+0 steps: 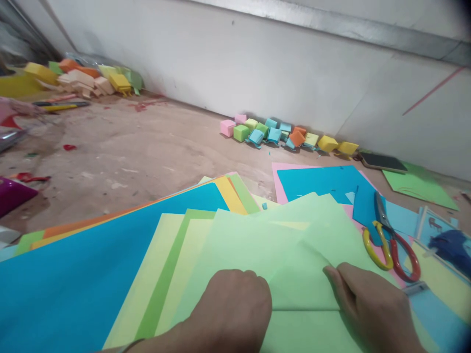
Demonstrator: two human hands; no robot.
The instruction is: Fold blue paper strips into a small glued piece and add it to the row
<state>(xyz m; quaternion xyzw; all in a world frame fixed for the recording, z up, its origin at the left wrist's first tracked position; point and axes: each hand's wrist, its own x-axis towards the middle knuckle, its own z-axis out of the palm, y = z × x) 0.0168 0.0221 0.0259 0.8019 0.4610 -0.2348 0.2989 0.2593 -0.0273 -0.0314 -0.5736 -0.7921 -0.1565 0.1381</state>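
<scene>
A light green paper sheet with a folded edge lies over a fan of green, yellow and blue sheets. My left hand is closed in a fist, resting on the sheet left of the fold; whether its fingers pinch the paper is hidden. At the sheet's right side my right hand is closed, its thumb and fingers pinching the green paper's edge. Scissors with one yellow and one red handle lie just beyond my right hand.
Small coloured paper cubes line the wall's base, and more folded shapes sit at the back left. A large blue sheet spreads at the left. A dark flat object lies at the back right.
</scene>
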